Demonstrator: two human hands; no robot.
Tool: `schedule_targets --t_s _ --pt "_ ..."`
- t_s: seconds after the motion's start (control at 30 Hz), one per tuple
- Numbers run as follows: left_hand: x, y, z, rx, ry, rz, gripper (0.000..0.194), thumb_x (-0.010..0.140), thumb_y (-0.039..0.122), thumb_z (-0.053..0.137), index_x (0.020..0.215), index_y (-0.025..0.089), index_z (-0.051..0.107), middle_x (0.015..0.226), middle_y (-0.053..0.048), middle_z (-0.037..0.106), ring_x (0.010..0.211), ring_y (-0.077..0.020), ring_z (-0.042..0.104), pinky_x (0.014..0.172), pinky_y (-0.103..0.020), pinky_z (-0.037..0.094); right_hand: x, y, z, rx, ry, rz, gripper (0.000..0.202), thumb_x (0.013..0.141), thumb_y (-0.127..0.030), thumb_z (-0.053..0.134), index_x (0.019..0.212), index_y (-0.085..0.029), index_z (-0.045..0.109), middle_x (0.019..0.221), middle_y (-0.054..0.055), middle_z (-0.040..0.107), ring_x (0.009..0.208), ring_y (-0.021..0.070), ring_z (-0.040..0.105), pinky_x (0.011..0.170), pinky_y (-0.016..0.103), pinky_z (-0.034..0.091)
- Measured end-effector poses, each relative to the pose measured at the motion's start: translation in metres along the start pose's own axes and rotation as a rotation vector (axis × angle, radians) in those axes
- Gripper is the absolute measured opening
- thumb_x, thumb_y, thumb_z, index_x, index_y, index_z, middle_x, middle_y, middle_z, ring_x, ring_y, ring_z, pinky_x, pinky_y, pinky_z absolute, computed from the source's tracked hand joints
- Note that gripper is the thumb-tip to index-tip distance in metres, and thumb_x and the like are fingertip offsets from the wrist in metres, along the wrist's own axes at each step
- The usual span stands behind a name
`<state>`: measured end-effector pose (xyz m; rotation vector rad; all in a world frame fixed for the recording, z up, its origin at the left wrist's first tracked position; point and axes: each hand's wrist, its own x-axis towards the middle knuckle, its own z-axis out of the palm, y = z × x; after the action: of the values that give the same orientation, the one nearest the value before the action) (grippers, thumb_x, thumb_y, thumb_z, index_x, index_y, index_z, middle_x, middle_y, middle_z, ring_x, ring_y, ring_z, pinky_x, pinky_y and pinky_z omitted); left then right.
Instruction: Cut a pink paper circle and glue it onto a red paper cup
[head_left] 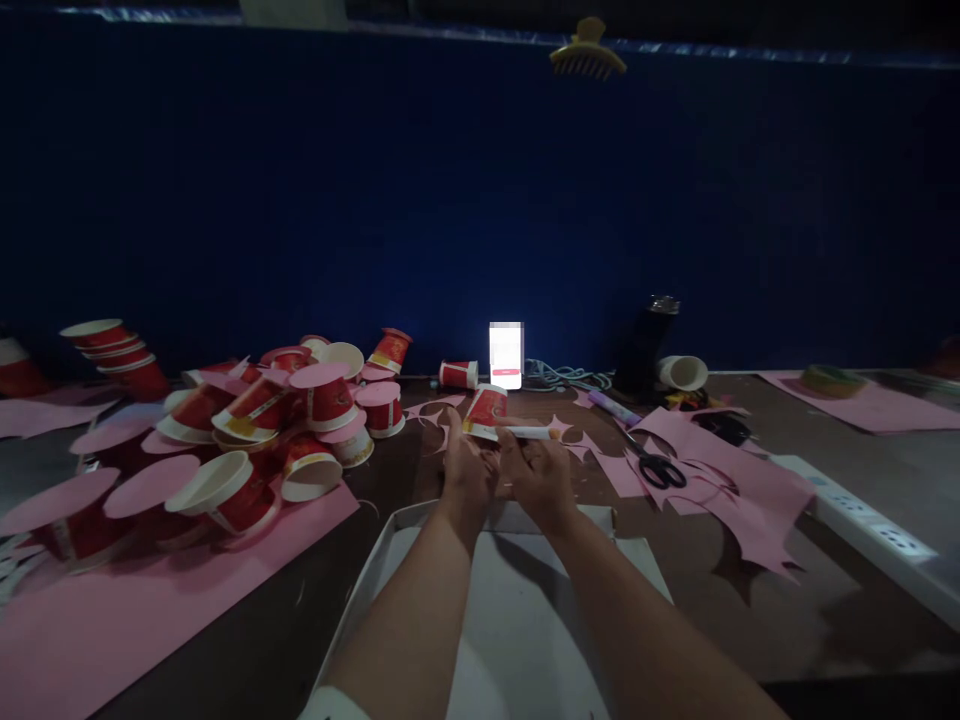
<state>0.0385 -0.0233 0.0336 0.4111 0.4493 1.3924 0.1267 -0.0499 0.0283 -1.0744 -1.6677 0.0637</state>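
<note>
Cup (487, 408) tilts rim-down just beyond our left hand (469, 468), which closes on its rim side; our right hand (541, 468) pinches a white stick (531, 433) lying crosswise, its left end near the rim, contact unclear.

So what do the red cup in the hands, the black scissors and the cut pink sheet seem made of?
Red cup: probably paper, with a smooth printed surface and pale rim.
Black scissors: the dark, thick-looped handles look like plastic; the blades are too dim to judge.
Cut pink sheet: matte paper or thin card, judging by its jagged edges.
</note>
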Motion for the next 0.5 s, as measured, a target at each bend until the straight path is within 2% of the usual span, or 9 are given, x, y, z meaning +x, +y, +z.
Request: schedule_targets --t_s 0.13,0.3,0.5 --pt "0.0 -0.0037 0.0001 0.015 -0.044 -0.017 0.066 0.071 0.074 0.043 0.088 0.014 0.064 0.076 -0.011 0.067 0.081 -0.0231 0.065 0.068 -0.031 0.051 -0.0008 0.0028 0.0017 -0.025 0.005 0.003 0.025 0.089 -0.034 0.048 0.096 -0.021 0.068 0.084 0.007 0.069 0.091 0.0206 0.063 0.083 0.035 0.046" --pt "0.0024 -0.0066 -0.0042 0.015 -0.097 0.01 0.062 0.074 0.07 0.043 0.088 0.014 0.064 0.077 -0.01 0.068 0.081 -0.0205 0.065 0.07 -0.029 0.051 -0.0006 0.0023 0.0011 -0.061 -0.001 -0.009 0.023 0.088 -0.033 0.049 0.093 -0.022 0.069 0.087 0.007 0.07 0.089 0.0206 0.063 0.083 0.035 0.046" --pt "0.0025 -0.0069 -0.0044 -0.01 -0.051 0.007 0.058 0.075 0.068 0.045 0.088 0.014 0.063 0.078 -0.008 0.068 0.078 -0.0176 0.065 0.071 -0.027 0.05 0.0009 0.0019 0.0011 -0.075 -0.035 -0.007 0.026 0.09 -0.034 0.047 0.095 -0.022 0.069 0.091 0.007 0.07 0.088 0.0202 0.062 0.082 0.035 0.044"
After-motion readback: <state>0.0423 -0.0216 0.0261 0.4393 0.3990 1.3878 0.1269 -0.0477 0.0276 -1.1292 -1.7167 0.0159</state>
